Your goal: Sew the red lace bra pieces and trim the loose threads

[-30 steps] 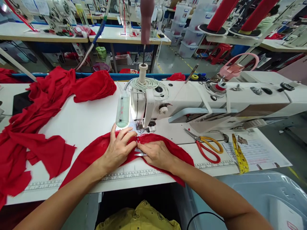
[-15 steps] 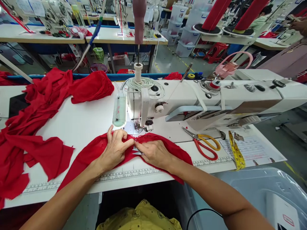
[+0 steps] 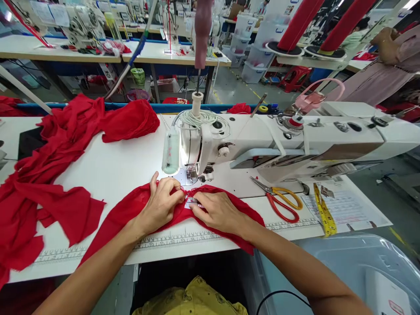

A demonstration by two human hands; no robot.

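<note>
A red fabric piece (image 3: 131, 210) lies on the white sewing table (image 3: 124, 162) just in front of the sewing machine (image 3: 262, 140). My left hand (image 3: 162, 203) rests on the fabric with its fingers curled and pinching the edge. My right hand (image 3: 218, 212) presses down on the same fabric and holds a small metal tool (image 3: 193, 202), probably thread snips, between both hands. The needle and presser foot (image 3: 192, 175) sit a short way beyond my fingertips.
A heap of red fabric pieces (image 3: 49, 175) covers the table's left side. Scissors with red and yellow handles (image 3: 282, 201), a yellow tape measure (image 3: 324, 212) and a printed sheet (image 3: 344, 210) lie to the right. A clear plastic bin (image 3: 354, 271) stands at lower right. Another person (image 3: 383, 65) stands at far right.
My left fingers have curled from spread into a pinch on the fabric edge. My right hand has shifted slightly over the small tool. A person has come into view at far right.
</note>
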